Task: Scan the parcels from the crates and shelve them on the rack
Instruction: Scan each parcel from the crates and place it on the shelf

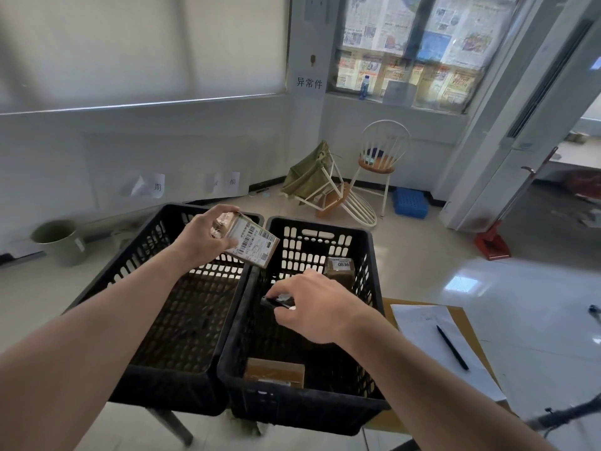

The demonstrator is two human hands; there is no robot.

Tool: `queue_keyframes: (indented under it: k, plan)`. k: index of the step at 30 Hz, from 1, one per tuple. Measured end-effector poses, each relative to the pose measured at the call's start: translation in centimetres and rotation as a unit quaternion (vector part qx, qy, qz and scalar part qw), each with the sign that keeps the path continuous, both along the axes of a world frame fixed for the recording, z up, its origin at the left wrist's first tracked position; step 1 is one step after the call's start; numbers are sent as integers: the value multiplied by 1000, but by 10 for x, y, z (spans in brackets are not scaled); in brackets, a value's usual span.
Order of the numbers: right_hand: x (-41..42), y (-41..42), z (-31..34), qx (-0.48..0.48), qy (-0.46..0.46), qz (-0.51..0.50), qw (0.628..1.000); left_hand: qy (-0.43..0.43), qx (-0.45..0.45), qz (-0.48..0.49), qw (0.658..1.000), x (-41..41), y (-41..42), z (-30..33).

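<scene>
Two black crates sit side by side. The left crate has nothing in it that shows. The right crate has two brown parcels in it. One box lies at the near end. Another box, with a tag that says 0836, stands at the far right side.

A wooden surface is just right of the crates. A white paper lies on it, and a black pen lies on the paper.

The left hand holds a parcel up in the air, over the far end of the crates where they meet. Its fingers are curled round the parcel's left side. The white label with the bar code faces up.

The right hand is over the right crate. Its fingers pinch a small black thing. It is too hidden to tell what it is.
</scene>
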State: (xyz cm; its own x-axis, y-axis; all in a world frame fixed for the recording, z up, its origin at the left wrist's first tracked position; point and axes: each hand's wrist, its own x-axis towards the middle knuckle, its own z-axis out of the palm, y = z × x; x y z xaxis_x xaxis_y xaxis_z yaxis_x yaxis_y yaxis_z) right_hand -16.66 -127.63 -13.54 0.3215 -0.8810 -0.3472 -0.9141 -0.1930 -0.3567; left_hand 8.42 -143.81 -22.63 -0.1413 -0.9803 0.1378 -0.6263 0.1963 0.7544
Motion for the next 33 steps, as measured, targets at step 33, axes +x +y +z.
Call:
queue_keyframes:
  k: [33]
  plan:
    - [46, 21, -20, 95, -592, 53, 798, 300, -53, 354, 884, -31, 282, 85]
